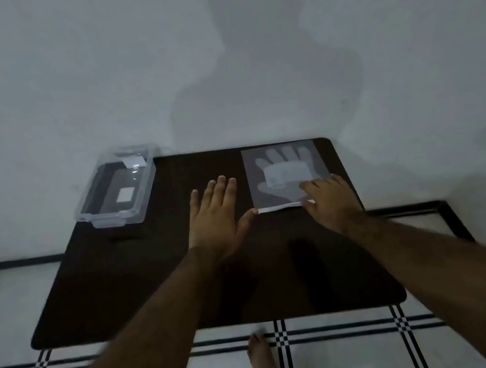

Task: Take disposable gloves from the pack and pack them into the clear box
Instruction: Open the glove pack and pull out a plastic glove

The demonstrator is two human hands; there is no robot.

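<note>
Glove pack (286, 174) lies lengthwise away from him, right hand (329, 202) pressing flat on its near edge, left hand (215, 219) spread open beside it, clear box (116, 191) off left.

We seem to be in a home: pale tiled floor with black stripes (335, 327), plain white wall (63, 84), bare foot (261, 357).

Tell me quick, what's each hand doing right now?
Left hand: open, fingers spread, thumb tip touching the near edge of the glove pack, holding nothing.
Right hand: resting on the pack's near right corner; a grip cannot be told.
</note>
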